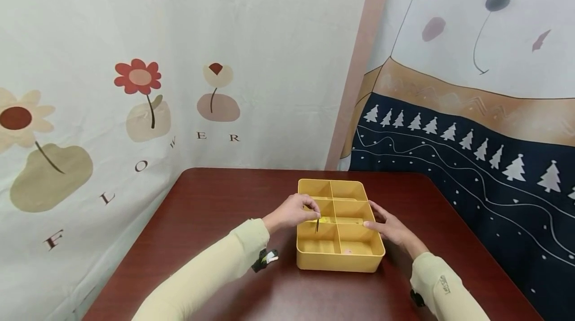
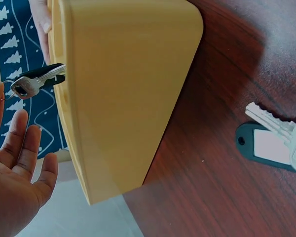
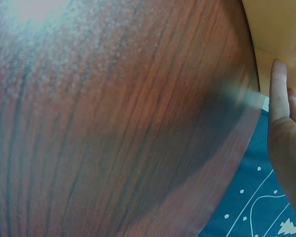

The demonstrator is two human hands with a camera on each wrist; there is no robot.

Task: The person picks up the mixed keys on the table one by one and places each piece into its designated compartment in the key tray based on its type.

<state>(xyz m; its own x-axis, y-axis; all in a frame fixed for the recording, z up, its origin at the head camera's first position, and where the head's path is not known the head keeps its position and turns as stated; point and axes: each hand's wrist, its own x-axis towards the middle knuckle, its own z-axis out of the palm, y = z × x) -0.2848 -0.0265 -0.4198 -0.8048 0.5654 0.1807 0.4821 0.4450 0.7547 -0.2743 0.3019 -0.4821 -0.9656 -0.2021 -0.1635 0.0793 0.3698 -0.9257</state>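
My left hand (image 1: 296, 211) pinches a metal ring between thumb and fingertips. From the ring hang keys (image 2: 27, 88) with a black key tag (image 2: 52, 69); in the left wrist view they overlap the rim of a yellow storage box (image 1: 334, 261). The head view places them over the box's left compartments. At the box's right side, my right hand (image 1: 394, 228) holds the wall, thumb over the rim and fingers along the outside. One straight finger (image 3: 278, 89) lies against that outer wall in the right wrist view.
Left of the box, a key (image 2: 271, 121) with a dark, white-labelled key tag (image 2: 271, 146) lies on the dark red wooden table (image 1: 215, 201). Inside the divided box are a yellow item (image 1: 325, 219) and a small pink item (image 1: 348, 251). Printed curtains (image 1: 278, 61) hang behind.
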